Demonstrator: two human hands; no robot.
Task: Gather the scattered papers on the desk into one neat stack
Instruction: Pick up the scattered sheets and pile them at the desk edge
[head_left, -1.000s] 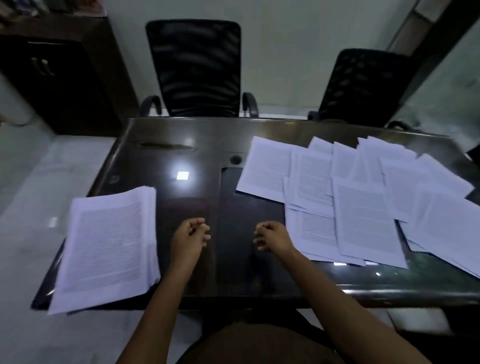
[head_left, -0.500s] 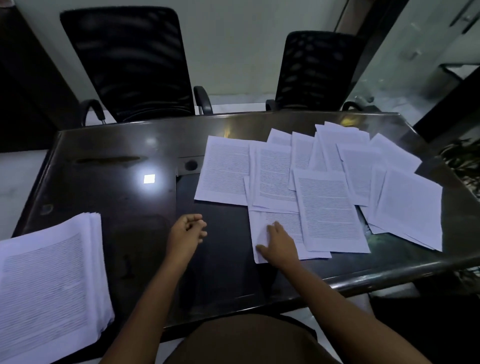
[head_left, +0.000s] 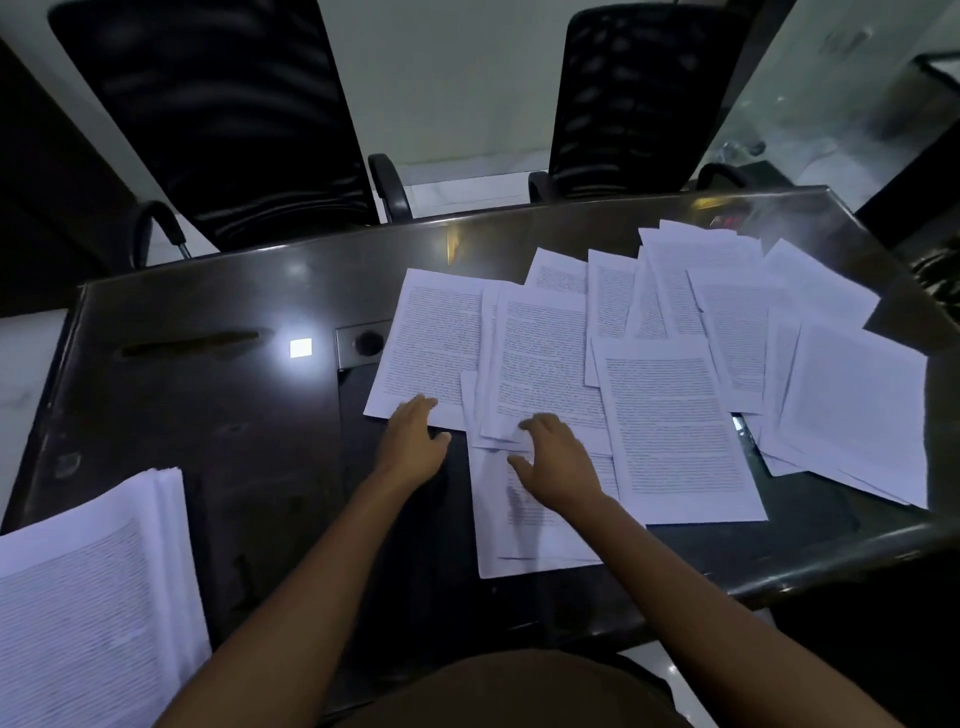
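Note:
Several printed white sheets (head_left: 670, 415) lie scattered and overlapping across the right half of the dark glossy desk (head_left: 208, 405). A thick stack of papers (head_left: 88, 597) rests at the desk's near left corner, partly over the edge. My left hand (head_left: 413, 441) lies flat with fingers apart, its fingertips on the near corner of the leftmost sheet (head_left: 431, 343). My right hand (head_left: 558, 462) is spread palm-down on the nearest sheets (head_left: 519, 540), fingers touching the lower edge of the sheet above. Neither hand grips anything.
Two black mesh office chairs (head_left: 223, 119) (head_left: 639, 98) stand behind the far edge of the desk. A round cable grommet (head_left: 369, 343) sits mid-desk beside the leftmost sheet. A ceiling light reflects on the desk's left part.
Both hands have moved forward from the bare desk onto the papers: the right first, now further up the near sheets, the left onto the leftmost sheet. The view has swung right.

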